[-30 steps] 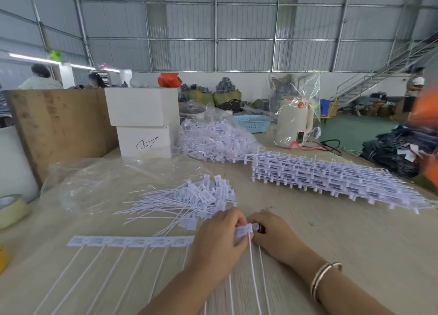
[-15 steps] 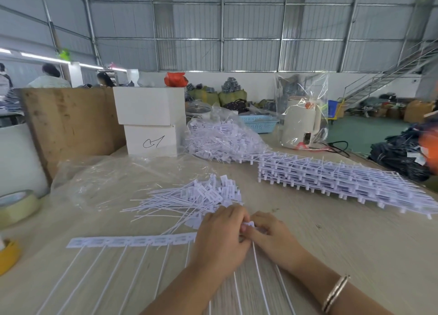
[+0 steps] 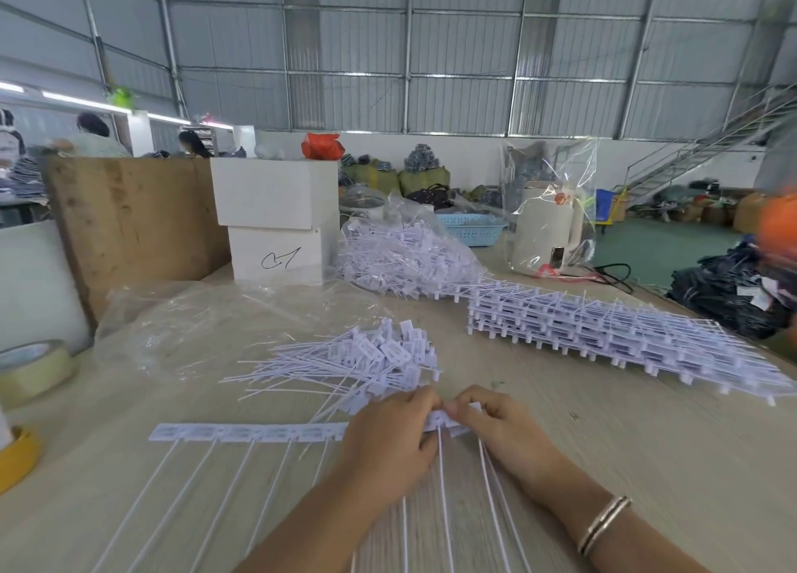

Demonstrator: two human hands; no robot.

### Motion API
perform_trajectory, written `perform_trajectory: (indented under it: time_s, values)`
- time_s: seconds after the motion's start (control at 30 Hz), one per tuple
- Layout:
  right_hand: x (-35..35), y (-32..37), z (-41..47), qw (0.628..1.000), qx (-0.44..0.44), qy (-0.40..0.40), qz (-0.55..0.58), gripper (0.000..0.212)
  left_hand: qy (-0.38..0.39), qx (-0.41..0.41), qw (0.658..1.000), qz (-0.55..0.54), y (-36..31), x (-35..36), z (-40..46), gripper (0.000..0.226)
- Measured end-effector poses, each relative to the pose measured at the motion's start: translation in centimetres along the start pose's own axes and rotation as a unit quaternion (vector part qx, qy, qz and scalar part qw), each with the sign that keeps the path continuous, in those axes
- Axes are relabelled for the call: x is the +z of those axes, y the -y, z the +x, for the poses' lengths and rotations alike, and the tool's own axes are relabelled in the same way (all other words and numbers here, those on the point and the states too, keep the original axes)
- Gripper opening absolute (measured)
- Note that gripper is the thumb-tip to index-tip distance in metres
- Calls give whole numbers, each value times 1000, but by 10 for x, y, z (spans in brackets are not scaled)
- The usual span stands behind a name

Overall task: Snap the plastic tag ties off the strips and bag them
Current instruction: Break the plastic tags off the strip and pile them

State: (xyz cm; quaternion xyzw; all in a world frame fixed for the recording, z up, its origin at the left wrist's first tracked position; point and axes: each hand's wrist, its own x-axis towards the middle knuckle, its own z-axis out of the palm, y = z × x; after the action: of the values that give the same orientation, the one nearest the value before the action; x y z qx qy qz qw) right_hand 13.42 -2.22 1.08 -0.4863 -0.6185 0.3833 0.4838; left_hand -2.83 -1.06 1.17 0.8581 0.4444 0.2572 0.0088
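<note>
Both hands meet at the right end of a strip (image 3: 250, 433) that lies flat across the near table (image 3: 647, 443), its thin tails running toward the camera; the left hand (image 3: 388, 439) has its fingers curled over the strip just left of the joint, and the right hand (image 3: 496, 426) pinches the end tie (image 3: 444, 420) between thumb and fingertips, so both are clamped on the plastic with only a sliver of it showing between them; this looks like the snapping step, one tie about to be broken from the row, with several ties left on the strip to the left; loose ties already freed lie in a pile (image 3: 371, 357) just beyond the hands, heads to the right and tails fanned left; a clear bag (image 3: 207, 322) lies flat and crumpled to the far left of that pile, and nothing seems to be in it, so bagging appears not yet begun; a stack (image 3: 604, 335) of whole strips waits to the far right, and a second bag (image 3: 401, 253) full of ties sits behind it near the white boxes (image 3: 276, 223); the next move probably calls for a short twist or bend at the joint, with the left hand holding the row down so the thin tails do not drag or tangle, then a toss onto the pile; the joint itself is hidden under the fingertips, so whether it has already cracked cannot be told.
</note>
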Motion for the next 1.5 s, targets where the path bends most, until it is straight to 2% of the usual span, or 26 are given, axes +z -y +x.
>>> perform_trajectory:
  time_s: [0.27, 0.47, 0.57, 0.67, 0.8, 1.03, 1.2, 1.33, 1.5]
  values:
    - [-2, -6, 0, 997, -46, 1, -69, 14, -32, -6, 995, -94, 12, 11, 2, 6]
    - [0, -3, 1, 987, -122, -24, -101, 25, -34, -11, 974, -222, 14, 14, 3, 6]
    - [-1, -2, 1, 986, -131, -26, -94, 21, -21, -19, 960, -277, 14, 13, 4, 3]
    - [-1, -2, 0, 985, -140, -20, -97, 18, -1, -25, 947, -321, 13, 10, 4, 5]
    - [-2, 0, -1, 984, -146, -9, -105, 15, 10, -28, 945, -325, 15, 7, 4, 6]
    - [-2, 1, -2, 981, -150, 6, -123, 18, 43, -29, 926, -374, 19, 5, 4, 9]
    - [-4, 3, -2, 977, -171, 2, -126, 20, 46, -65, 887, -454, 21, 0, 4, 22]
    - [-3, 1, -1, 986, -121, -10, -111, 10, 23, -53, 937, -344, 20, 4, 1, 19]
    - [-6, -10, 10, 966, -56, -79, -240, 10, -3, -40, 986, -162, 11, 4, 1, 17]
